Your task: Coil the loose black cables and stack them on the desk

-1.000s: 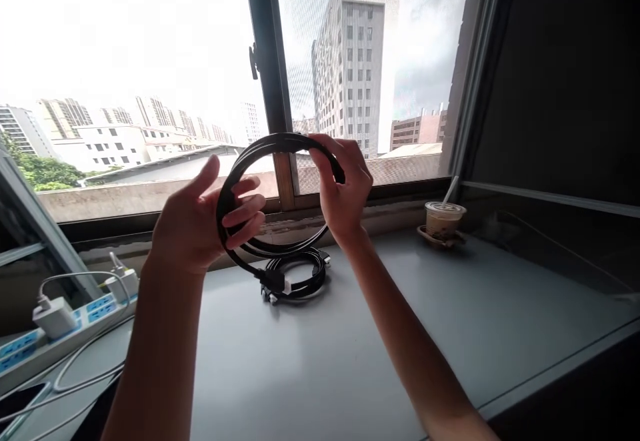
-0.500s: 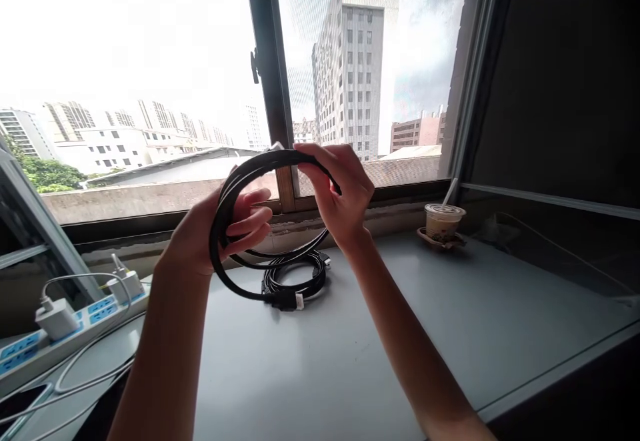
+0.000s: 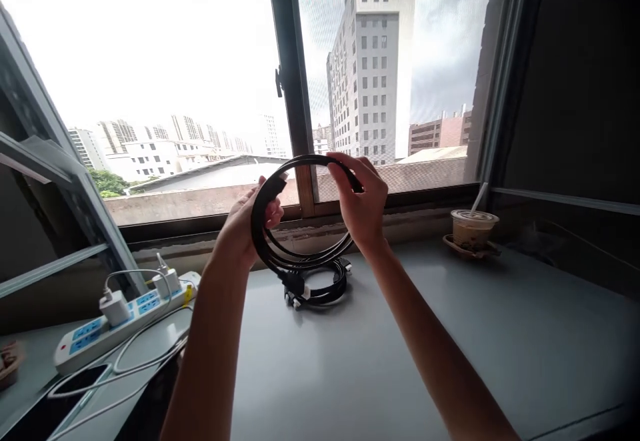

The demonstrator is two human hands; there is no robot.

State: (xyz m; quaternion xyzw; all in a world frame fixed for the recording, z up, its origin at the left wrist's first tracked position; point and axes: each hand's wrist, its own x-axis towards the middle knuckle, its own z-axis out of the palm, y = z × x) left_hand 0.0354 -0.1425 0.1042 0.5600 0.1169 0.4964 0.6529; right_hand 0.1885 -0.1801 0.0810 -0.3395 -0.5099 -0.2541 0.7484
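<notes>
A coiled black cable (image 3: 259, 227) is held up in a loop above the table. My left hand (image 3: 245, 224) is closed around the loop's left side, its fingers curled behind and inside. One plug end (image 3: 275, 189) shows near those fingers. My right hand (image 3: 364, 194) pinches the upper right of the loop between thumb and fingers. At the bottom left of the loop hangs another plug (image 3: 295, 283) with a white tip. Beneath, a second coiled black cable (image 3: 335, 292) lies on the table, partly hidden by the held one.
A white power strip (image 3: 95, 351) with plugged-in chargers and white cords (image 3: 125, 361) lies on the left, near a dark phone-like device (image 3: 75, 387). A lidded drink cup (image 3: 473, 229) with a straw stands at the back right. A window (image 3: 303, 127) rises behind the grey table (image 3: 320, 374).
The view has shifted, so the scene sits further right. The held coil is gathered into a rounder loop, and my left fingers have closed in around it. A plug end now shows by them.
</notes>
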